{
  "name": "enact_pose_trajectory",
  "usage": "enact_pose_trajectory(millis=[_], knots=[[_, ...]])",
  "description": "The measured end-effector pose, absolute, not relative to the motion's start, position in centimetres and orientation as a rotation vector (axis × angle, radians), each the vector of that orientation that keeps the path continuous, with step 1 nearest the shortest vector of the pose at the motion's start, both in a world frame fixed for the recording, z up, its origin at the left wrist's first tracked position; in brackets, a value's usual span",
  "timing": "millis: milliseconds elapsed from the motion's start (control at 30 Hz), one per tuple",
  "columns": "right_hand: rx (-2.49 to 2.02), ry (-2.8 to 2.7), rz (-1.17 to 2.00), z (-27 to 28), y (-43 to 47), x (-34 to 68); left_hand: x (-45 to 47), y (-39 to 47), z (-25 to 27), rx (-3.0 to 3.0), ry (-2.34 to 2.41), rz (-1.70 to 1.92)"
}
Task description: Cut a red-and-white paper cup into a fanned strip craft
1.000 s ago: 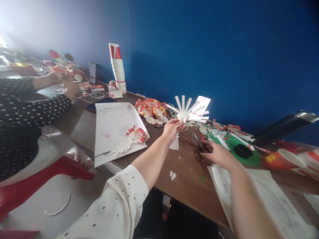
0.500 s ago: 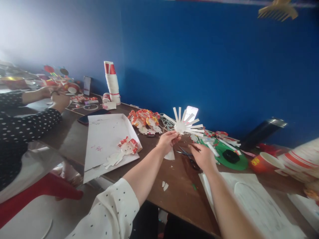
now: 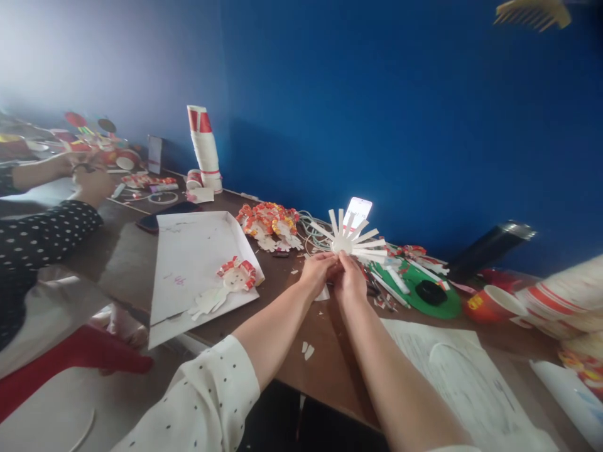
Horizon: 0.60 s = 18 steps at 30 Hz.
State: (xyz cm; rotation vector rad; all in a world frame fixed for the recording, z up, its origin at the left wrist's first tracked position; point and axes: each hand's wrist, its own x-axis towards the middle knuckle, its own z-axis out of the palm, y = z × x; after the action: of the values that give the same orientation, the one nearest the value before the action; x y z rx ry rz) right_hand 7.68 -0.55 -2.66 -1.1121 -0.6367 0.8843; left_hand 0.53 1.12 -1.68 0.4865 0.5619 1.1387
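The right hand (image 3: pixel 351 280) had left the scissors and joined the left hand (image 3: pixel 316 271), both hands' fingers pinching the fringed white paper (image 3: pixel 342 243) above the desk (image 3: pixel 327 370) near the phone (image 3: pixel 360 208), apparently for two-handed work.

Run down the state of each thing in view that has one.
White paper piece: strips fanned out
Left hand: pinching its lower edge
Right hand: pinching there too
Phone: propped up, screen lit
Cup stack by the left phone: nested, leaning slightly
Paper figure: lying in the white tray
Orange cup: uncovered
Dark flask: slanted in view, closure unclear
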Motion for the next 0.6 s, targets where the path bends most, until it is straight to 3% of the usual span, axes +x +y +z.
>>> enact_pose_trajectory(millis=[600], knots=[[-0.842, -0.561, 1.075, -2.6, -0.6, 9.1, 0.3, 1.5, -1.7, 0.505, 0.557, 1.213]])
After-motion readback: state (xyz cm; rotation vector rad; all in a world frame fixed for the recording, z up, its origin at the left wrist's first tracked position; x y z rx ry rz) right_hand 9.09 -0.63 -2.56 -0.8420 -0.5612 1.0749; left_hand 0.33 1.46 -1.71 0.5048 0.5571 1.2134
